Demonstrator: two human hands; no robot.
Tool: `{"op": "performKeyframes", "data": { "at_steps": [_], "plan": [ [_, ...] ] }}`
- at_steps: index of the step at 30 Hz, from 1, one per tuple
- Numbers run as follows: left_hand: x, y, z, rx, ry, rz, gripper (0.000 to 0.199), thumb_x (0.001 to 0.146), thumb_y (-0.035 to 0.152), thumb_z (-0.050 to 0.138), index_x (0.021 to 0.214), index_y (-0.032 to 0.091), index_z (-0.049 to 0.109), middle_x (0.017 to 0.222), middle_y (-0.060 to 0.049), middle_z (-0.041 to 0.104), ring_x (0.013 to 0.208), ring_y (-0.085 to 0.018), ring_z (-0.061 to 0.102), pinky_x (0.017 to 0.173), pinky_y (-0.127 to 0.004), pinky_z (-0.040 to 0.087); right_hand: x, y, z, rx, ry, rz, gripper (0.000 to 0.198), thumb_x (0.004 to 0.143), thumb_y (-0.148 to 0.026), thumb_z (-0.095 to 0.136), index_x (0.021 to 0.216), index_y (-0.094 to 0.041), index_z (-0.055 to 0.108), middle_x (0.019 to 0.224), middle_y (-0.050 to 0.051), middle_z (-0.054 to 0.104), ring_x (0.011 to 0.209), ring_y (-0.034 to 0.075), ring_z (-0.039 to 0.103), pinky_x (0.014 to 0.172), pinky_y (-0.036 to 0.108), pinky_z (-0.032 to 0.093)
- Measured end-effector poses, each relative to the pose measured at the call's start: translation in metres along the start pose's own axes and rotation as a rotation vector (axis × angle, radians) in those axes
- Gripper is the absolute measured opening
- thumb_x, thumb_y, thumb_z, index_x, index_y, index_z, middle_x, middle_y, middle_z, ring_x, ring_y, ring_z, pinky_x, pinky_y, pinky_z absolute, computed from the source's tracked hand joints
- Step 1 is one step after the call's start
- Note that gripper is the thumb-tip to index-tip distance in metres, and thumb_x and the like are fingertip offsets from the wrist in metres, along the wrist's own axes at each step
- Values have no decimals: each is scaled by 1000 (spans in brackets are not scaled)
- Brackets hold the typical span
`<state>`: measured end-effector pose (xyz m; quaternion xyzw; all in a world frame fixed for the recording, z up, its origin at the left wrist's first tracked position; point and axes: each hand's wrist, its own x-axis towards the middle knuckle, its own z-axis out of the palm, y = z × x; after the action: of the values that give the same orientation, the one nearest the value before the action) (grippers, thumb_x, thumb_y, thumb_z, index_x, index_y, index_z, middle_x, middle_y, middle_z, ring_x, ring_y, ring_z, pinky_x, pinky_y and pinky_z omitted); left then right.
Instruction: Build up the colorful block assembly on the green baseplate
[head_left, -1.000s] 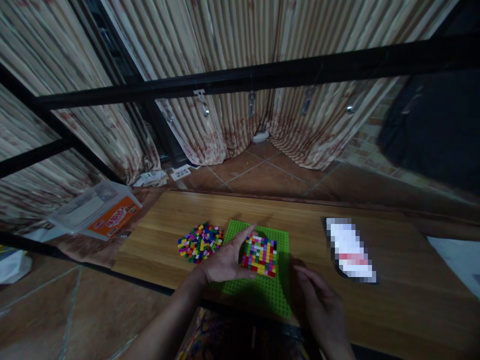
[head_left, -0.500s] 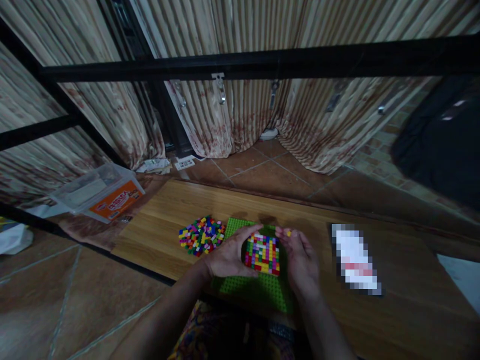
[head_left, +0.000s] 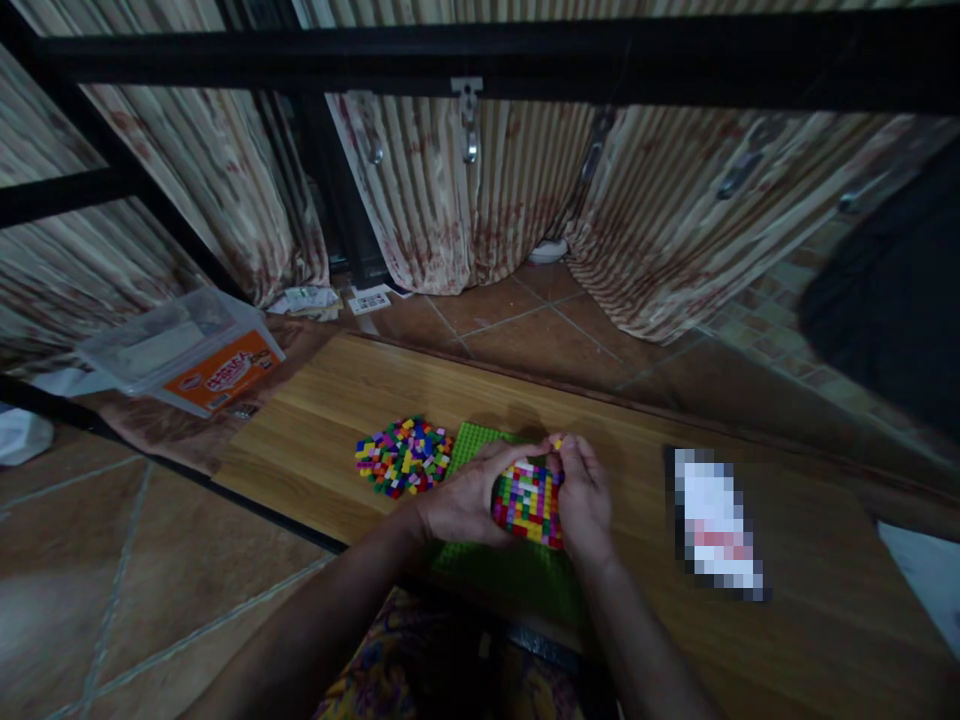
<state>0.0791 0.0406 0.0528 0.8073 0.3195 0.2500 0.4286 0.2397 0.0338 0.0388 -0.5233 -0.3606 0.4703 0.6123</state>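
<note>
Multicoloured brick block (head_left: pixel 527 505) sits between our two hands, over the green baseplate (head_left: pixel 474 437) near the middle of the table. Our left hand (head_left: pixel 466 500) curves round its left side, thumb at the near edge and fingers along the far one; we cannot tell whether it grips the block or only frames it. Our right hand (head_left: pixel 586 495) lies along the right side, its fingertips pinched on a small yellow brick (head_left: pixel 558 443) at the far right corner. The two hands come close together there, and whether they touch is unclear.

As we judge it, a good share is done: the block is closely packed with coloured rows, while the yellow brick looks not yet fixed. Green studs show bare to the far left and the near side. Whether the block has any gaps under our fingers, we cannot see.

Just left of the baseplate, a heap of loose bricks (head_left: pixel 405 457) lies unused on the wooden table (head_left: pixel 300 430). Well to the right rests a pixelated item (head_left: pixel 716 525) we cannot make out; far left stands a clear plastic box (head_left: pixel 217 378).
</note>
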Motion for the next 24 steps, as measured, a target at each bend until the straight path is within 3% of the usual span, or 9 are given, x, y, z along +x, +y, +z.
{"op": "performKeyframes", "data": {
  "at_steps": [4,8,13,17,24],
  "plan": [
    [2,1,1,8,-13,10,104,54,33,84,144,26,32,137,-8,46,125,-28,43,109,-42,33,-3,1,1,-20,58,22,32,81,-52,56,77,-21,59,68,-5,49,63,9,42,61,23,35],
    [-2,4,2,6,8,-15,111,55,34,84,148,25,23,145,-10,39,133,-30,37,112,-43,30,-2,-2,1,-26,67,-11,34,78,-53,59,76,-20,61,69,-3,54,64,10,44,62,23,37],
    [-18,6,8,-27,87,-116,118,59,36,83,151,25,10,152,-12,29,138,-30,32,115,-45,28,-3,1,-5,-38,75,-47,36,73,-50,65,93,-20,67,76,0,64,69,13,54,67,26,43],
    [-32,2,21,-95,210,-162,114,65,39,80,151,21,7,155,-13,24,142,-29,25,118,-47,22,-7,3,-12,-84,-5,-36,42,71,-48,68,102,-20,67,87,4,70,78,18,63,73,32,48],
    [-40,1,47,-128,360,-211,92,78,46,67,150,20,16,154,-12,28,141,-28,28,117,-47,25,-12,-1,-10,-434,-175,-140,33,80,-45,58,101,-24,71,105,5,71,95,21,64,88,37,48]
  ]
}}
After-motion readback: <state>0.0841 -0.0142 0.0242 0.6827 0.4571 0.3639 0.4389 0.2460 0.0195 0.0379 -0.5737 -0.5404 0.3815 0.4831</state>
